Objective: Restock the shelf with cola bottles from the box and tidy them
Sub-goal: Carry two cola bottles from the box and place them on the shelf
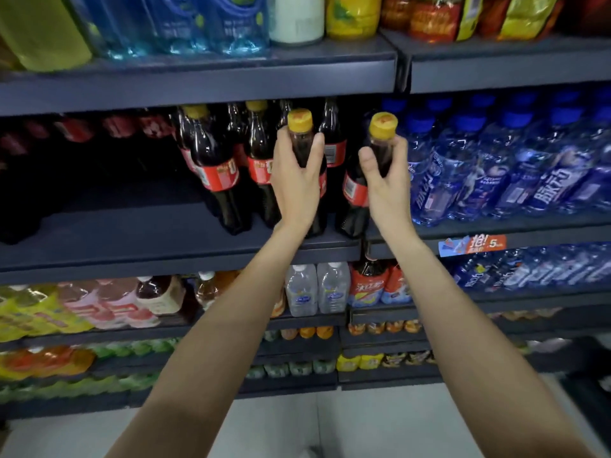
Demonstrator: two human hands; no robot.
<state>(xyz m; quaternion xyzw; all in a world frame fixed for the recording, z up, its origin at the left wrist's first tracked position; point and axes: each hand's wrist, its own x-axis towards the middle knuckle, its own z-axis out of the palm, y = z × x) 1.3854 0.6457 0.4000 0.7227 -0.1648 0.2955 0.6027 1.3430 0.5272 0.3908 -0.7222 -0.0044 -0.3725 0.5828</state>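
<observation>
Two cola bottles with yellow caps and red labels stand at the front edge of the dark middle shelf (132, 259). My left hand (296, 180) grips the neck of the left cola bottle (300, 122). My right hand (388, 180) grips the neck of the right cola bottle (383, 125), whose red label shows below my palm. Behind and to the left stand several more cola bottles (215, 166) in rows. The box is not in view.
Blue-capped water bottles (496, 166) fill the shelf to the right, close to my right hand. The middle shelf's left part holds dark red-capped bottles (76, 130) far back. Above sits an upper shelf (198, 81) with drinks. Lower shelves carry assorted bottles; a price tag (472, 244) hangs at right.
</observation>
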